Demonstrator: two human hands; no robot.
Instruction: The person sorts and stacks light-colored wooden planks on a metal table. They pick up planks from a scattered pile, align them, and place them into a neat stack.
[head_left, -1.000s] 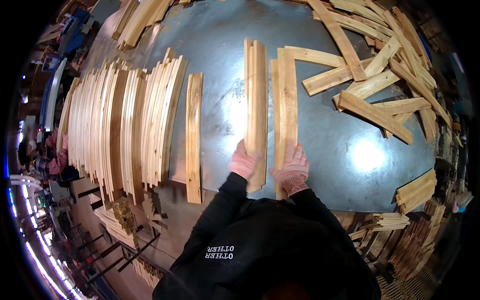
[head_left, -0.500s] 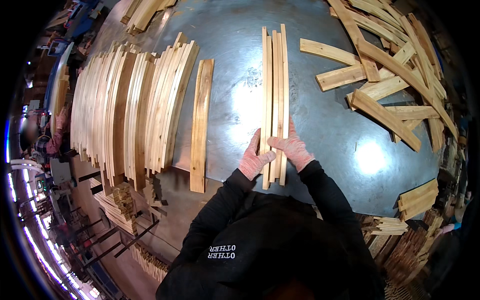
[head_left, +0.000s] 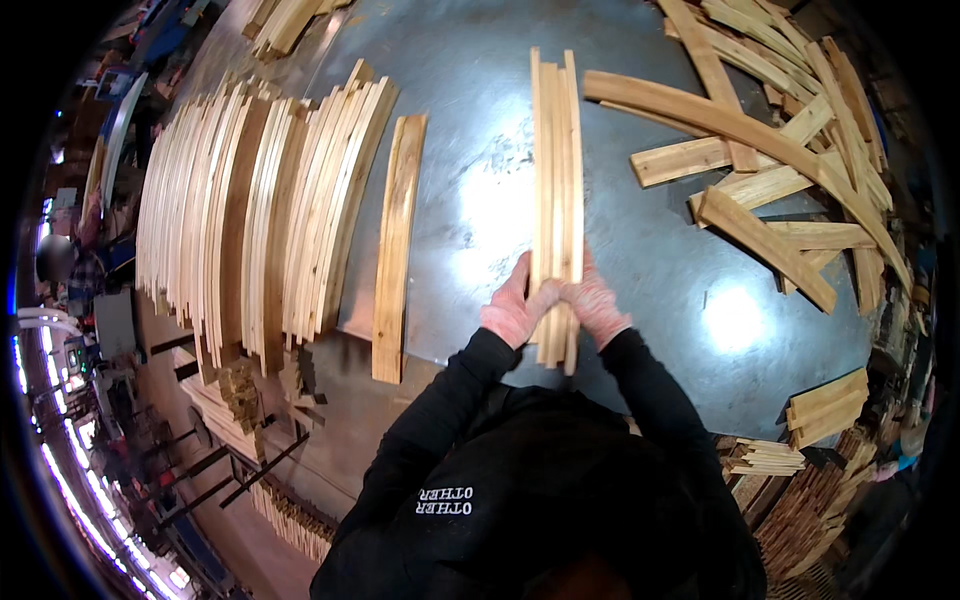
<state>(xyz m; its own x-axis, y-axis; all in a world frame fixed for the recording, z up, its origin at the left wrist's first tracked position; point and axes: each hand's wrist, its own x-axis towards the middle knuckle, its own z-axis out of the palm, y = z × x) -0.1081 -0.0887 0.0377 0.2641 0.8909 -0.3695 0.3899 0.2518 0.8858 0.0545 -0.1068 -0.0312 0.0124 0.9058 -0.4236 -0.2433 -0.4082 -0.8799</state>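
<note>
A bundle of several long, narrow wooden boards [head_left: 556,170] stands on edge, side by side, pointing away from me over the metal table. My left hand [head_left: 519,304], in a pink-and-white knit glove, is closed on the bundle's left side near its close end. On the opposite side, my right hand [head_left: 594,302] in a matching glove grips it too. Both thumbs lie over the top and meet at the middle. The fingers under or behind the boards are partly hidden. Left of the bundle, a single board [head_left: 400,250] lies apart.
Rows of boards on edge [head_left: 265,220] line the table's left side. A loose heap of crossed boards [head_left: 770,165] fills the far right, and a long curved board [head_left: 740,125] reaches toward the bundle. Short pieces [head_left: 828,408] lie at the metal table's [head_left: 660,350] near right corner.
The boards in my hands, spread with gaps before, are now pressed closer together, and my hands have drawn nearer each other. On the right heap, the long curved board has shifted left.
</note>
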